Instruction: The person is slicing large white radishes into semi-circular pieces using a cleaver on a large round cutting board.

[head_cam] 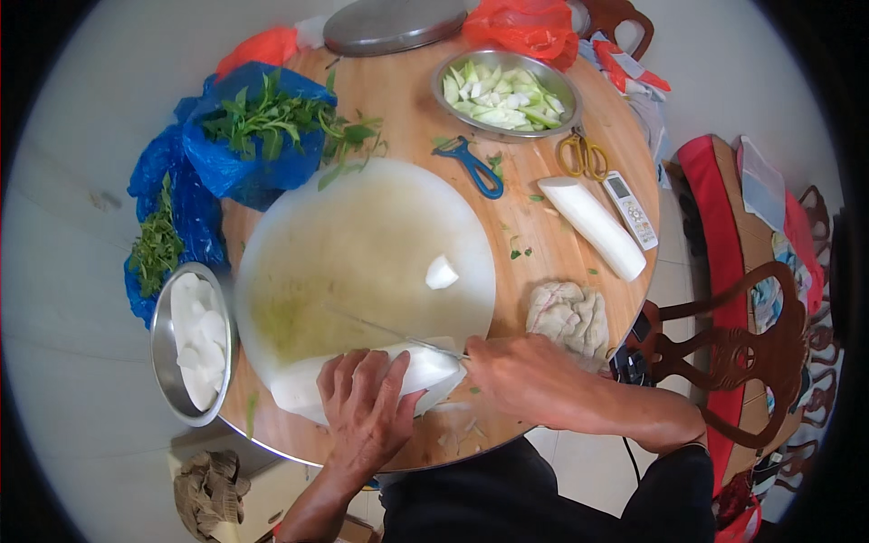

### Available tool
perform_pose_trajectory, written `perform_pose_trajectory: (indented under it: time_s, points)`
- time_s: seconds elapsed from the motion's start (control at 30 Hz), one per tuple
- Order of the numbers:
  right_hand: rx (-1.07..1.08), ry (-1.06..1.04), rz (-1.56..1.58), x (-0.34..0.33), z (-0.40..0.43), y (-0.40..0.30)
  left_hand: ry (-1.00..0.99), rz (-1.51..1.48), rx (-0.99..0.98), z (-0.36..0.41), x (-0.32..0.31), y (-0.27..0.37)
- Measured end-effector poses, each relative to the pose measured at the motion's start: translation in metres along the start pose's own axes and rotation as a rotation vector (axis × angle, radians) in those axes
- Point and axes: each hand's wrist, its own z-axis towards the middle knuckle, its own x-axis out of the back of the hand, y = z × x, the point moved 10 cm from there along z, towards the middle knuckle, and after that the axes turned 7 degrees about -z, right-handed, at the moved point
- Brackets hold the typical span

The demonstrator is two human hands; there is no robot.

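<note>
On the round white cutting board (380, 224), close to its near edge, lies a peeled white radish (299, 383). My left hand (366, 400) presses down on it with spread fingers, gripping it. My right hand (512, 373) holds a kitchen knife (380, 324) by its handle, which the fingers hide. The thin blade slants up and left across the far side of the radish's right end; whether it is cutting in cannot be told. A small cut piece of radish (442, 271) sits apart on the board's right side.
A metal bowl of white slices (198, 339) stands left; a bowl of green slices (506, 98) stands at the back. A blue peeler (475, 166), scissors (582, 156), a whole peeled radish (594, 231), a remote control (631, 209) and a cloth (569, 315) lie right. A blue bag (254, 173) holds leafy greens.
</note>
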Motion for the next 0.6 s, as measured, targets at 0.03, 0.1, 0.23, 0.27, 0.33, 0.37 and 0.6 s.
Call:
perform_pose_trajectory:
  time_s: [0.03, 0.1, 0.23, 0.27, 0.33, 0.37, 0.6]
  points:
    - [0.003, -0.048, 0.001, -0.008, 0.003, 0.0, -0.009, -0.005, -0.001, 0.0, 0.0, 0.0]
    - [0.023, -0.05, -0.033, -0.012, 0.011, -0.002, 0.002, -0.01, 0.003, -0.007, 0.0, 0.001]
    - [0.07, -0.096, -0.13, -0.022, 0.017, -0.006, -0.08, 0.006, 0.028, -0.005, 0.004, 0.001]
    - [0.08, -0.099, -0.133, -0.024, 0.014, -0.006, -0.074, 0.011, 0.036, -0.002, 0.012, -0.001]
    - [0.131, 0.007, -0.168, -0.021, 0.001, -0.009, -0.206, -0.044, 0.071, 0.001, 0.015, -0.013]
    - [0.141, 0.003, -0.168, -0.025, -0.005, -0.01, -0.203, -0.041, 0.081, 0.003, 0.019, -0.018]
    - [-0.068, 0.261, 0.082, -0.001, -0.018, 0.024, -0.191, 0.037, 0.024, 0.004, 0.007, -0.04]
